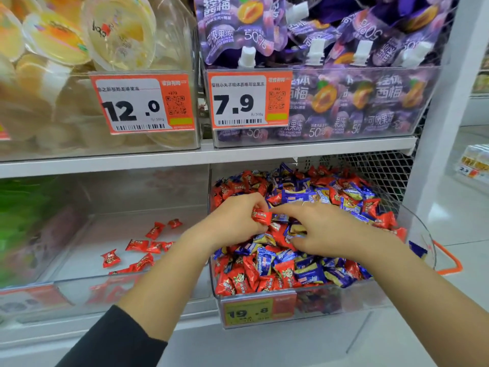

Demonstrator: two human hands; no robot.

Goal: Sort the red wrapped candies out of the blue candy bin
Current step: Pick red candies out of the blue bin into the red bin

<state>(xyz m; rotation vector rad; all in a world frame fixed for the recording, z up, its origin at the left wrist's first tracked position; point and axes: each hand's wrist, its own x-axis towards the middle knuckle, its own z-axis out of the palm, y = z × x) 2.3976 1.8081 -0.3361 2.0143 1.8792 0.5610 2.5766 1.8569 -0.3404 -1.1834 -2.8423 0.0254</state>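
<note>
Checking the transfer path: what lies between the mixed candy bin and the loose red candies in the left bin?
In the head view, only the bins' clear walls and the left forearm.

A shop, a snack or sweets aisle: white shelving carries clear plastic bins of loose goods, each fronted by an orange price tag with a barcode and QR code. Purple jelly pouches fill the far right bin, yellow jelly cups the far left, and mixed wrapped candies the near right one
</note>
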